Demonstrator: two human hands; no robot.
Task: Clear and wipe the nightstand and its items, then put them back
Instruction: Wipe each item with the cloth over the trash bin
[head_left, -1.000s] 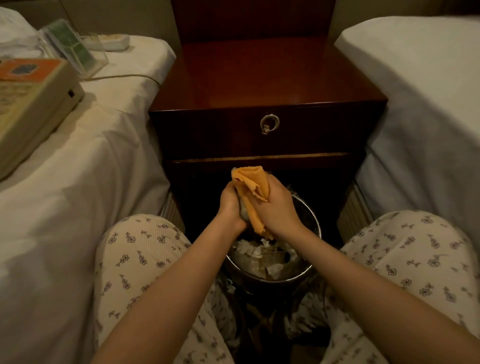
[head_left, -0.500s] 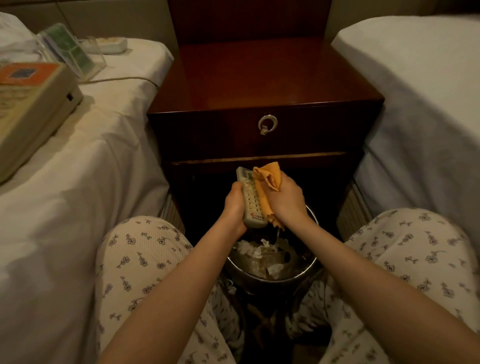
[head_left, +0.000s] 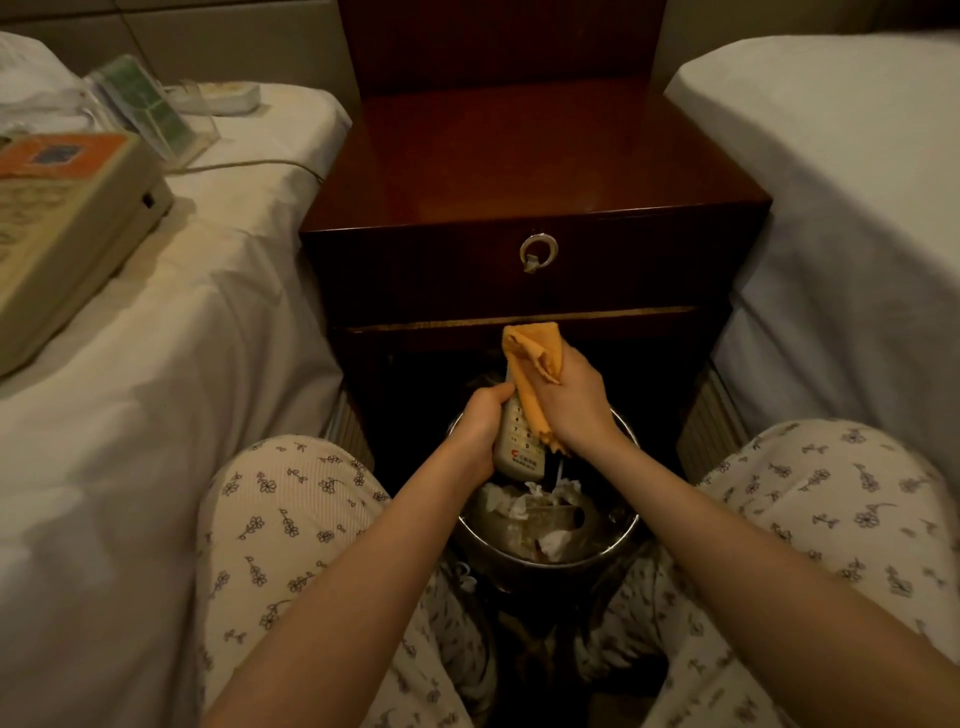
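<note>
Fingers of the left hand (head_left: 480, 434) wrap a cream keypad remote control (head_left: 519, 449) over a round metal waste bin (head_left: 618, 540), in front of the glossy dark-wood nightstand (head_left: 519, 171). The right hand (head_left: 576, 402) clutches a crumpled orange cloth (head_left: 535, 353) against it. Firm lengthwise strokes under a steady grip likely clean best.

Cream ribbed trousers (head_left: 291, 519) printed with small dark flowers; forearms (head_left: 363, 571) bare.
</note>
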